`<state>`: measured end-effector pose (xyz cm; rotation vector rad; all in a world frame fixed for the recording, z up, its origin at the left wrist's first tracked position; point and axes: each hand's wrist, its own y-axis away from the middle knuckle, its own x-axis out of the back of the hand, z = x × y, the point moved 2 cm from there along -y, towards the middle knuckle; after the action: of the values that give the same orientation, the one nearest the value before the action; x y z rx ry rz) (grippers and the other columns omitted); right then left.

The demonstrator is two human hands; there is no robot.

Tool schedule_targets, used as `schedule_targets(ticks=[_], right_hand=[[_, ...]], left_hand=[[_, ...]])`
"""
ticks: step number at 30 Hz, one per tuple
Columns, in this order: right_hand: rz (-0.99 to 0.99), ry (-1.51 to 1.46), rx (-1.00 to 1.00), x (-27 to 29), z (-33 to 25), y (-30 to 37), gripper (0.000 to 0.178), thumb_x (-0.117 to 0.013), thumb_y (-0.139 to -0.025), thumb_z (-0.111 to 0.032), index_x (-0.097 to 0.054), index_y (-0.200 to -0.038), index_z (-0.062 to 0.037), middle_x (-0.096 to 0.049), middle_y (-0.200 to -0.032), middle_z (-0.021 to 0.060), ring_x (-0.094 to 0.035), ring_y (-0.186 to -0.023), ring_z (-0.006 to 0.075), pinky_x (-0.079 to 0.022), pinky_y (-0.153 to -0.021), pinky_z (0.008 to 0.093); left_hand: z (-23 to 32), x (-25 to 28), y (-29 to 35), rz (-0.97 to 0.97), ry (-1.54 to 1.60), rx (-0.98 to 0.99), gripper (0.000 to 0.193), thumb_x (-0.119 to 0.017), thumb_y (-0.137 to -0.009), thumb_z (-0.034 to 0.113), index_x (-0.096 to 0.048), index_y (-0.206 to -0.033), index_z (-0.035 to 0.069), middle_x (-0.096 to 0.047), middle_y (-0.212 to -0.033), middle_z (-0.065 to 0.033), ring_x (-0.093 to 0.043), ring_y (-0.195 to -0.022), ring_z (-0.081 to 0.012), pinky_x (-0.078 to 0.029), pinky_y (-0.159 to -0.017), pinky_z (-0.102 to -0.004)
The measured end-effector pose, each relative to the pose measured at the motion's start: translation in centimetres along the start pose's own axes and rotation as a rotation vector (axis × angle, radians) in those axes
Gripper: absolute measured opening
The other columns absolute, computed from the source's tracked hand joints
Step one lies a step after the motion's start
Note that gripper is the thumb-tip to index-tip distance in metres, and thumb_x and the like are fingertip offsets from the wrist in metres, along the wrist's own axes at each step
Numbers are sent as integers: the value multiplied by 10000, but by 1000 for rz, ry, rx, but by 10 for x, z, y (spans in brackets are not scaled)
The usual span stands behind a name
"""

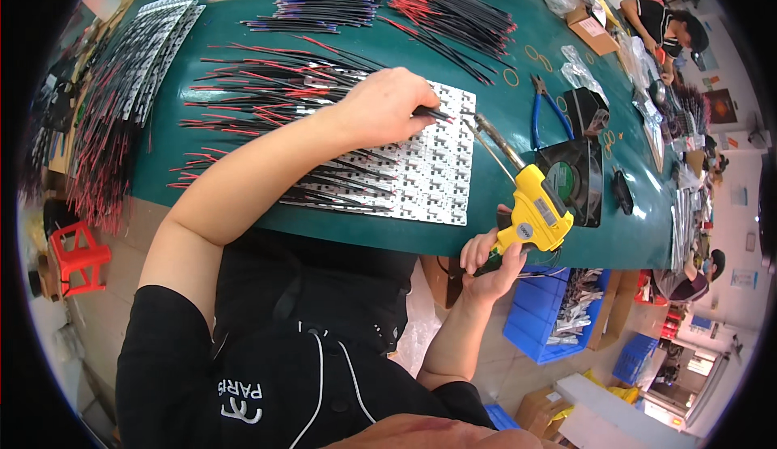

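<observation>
My right hand (494, 261) is wrapped round the grip of a yellow soldering gun (536, 206). Its metal tip reaches up and left to the right edge of a white circuit board panel (441, 194). My left hand (390, 107) is above the panel, fingers closed on a black wire (430, 113). The wire's front end is close to the soldering tip; I cannot tell whether they touch. Rows of small dark parts cover the panel. Many black and red wires (243, 97) extend from it to the left, partly hidden under my left forearm.
Bundled wires (328, 0) lie on the green table (235, 16) at the back, beside red-tipped black wires (453, 16). Wired panels (158, 52) are stacked at left. Blue-handled pliers (550, 113) and a black fan (573, 178) lie right. Below stands a blue crate (534, 319). Other people work at right.
</observation>
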<state>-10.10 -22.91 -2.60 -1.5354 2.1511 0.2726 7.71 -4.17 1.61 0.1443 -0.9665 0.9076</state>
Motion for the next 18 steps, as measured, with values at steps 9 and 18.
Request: schedule_targets(ticks=[9,18], right_hand=[[-20,72,-74,6,-1,6,561,-483,-918,-369,-363,-1187,109,-400,-504,48,-366,-341,121,-334,-342,240],[-32,80,-141,3,-3,4,411,-520,-913,-309,-403,-1054,58,-435,-521,86,-387,-365,144,-349,-354,258]], left_hand=[[-11,-15,-3,54,2,103,184,-649,-720,158,-678,-856,38,-641,-805,-151,-603,-798,-346,-478,-732,-426],[-9,-14,-5,-10,-34,161,199,-645,-696,148,-651,-799,-22,-619,-794,-137,-588,-744,-327,-462,-669,-389]])
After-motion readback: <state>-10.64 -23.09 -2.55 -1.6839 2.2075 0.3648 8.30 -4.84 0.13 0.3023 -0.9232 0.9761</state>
